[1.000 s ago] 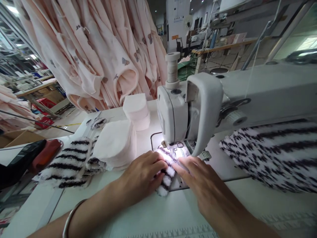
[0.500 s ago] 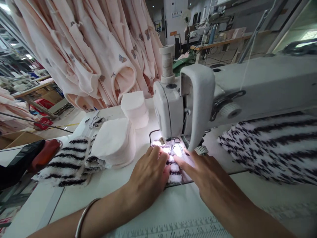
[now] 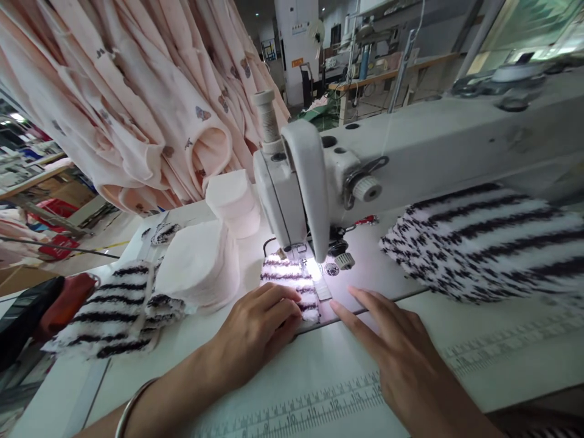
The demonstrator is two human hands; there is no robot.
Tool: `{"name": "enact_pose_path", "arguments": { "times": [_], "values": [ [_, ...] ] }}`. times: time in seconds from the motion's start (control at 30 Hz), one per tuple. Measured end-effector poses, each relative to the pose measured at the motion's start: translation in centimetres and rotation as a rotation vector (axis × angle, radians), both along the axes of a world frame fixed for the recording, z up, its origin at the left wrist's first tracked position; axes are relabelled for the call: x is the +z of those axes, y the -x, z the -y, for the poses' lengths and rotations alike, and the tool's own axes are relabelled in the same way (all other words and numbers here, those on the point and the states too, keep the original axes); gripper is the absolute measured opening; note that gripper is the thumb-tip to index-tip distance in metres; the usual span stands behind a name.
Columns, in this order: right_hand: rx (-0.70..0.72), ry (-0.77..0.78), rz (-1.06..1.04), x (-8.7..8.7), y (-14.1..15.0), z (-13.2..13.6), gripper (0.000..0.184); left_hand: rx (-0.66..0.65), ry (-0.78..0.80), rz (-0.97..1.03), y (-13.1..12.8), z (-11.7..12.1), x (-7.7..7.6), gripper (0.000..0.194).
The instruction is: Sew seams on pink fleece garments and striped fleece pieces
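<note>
A small piece of fluffy black-and-white striped fabric (image 3: 288, 271) lies under the presser foot of the sewing machine (image 3: 287, 201), lit by its lamp. My left hand (image 3: 258, 322) grips its near part, fingers bent together and pressing on the pile; the fingertips are partly hidden. My right hand (image 3: 401, 347) is open, with the index and middle fingers stretched apart over the metal bed (image 3: 365, 267). Those fingers are right of the fabric and apart from it. A small pale ribbed strip (image 3: 323, 289) shows beside the fabric's right edge.
Two stacks of white cut pieces (image 3: 194, 261) (image 3: 232, 201) stand left of the machine. Striped fabric pieces (image 3: 114, 310) lie beyond them, and a larger striped pile (image 3: 483, 237) sits at right. Pink garments (image 3: 150, 109) hang behind. A printed ruler scale (image 3: 314, 407) runs along the table's front.
My right hand has drawn back from the fabric, toward me and to the right. My left hand stays on the fabric, slightly nearer me. The camera view has shifted to the right.
</note>
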State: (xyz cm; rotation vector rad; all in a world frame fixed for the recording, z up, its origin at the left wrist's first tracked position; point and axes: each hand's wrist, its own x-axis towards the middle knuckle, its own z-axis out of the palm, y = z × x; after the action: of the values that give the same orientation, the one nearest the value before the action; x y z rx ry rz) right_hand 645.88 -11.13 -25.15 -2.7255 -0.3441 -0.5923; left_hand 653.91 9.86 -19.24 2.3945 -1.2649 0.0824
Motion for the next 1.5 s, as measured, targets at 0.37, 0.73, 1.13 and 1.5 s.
{"name": "enact_pose_path", "arguments": {
  "times": [0.37,0.73,1.13,1.5],
  "values": [
    [0.054,0.065,0.008,1.5,0.4,-3.2,0.066,-0.052,-0.012,0.012,0.7,-0.2,-0.1,0.016],
    [0.089,0.19,0.133,0.3,-2.3,-2.1,0.051,0.018,-0.065,0.045,0.2,0.3,-0.5,0.022],
    [0.095,0.143,0.118,0.9,-5.5,-1.9,0.051,0.103,-0.121,0.247,-2.5,0.1,-1.1,0.016],
    [0.028,0.189,0.179,-1.2,-3.2,-2.0,0.041,0.18,-0.169,0.207,-3.7,0.0,-0.9,0.018]
  ]
}}
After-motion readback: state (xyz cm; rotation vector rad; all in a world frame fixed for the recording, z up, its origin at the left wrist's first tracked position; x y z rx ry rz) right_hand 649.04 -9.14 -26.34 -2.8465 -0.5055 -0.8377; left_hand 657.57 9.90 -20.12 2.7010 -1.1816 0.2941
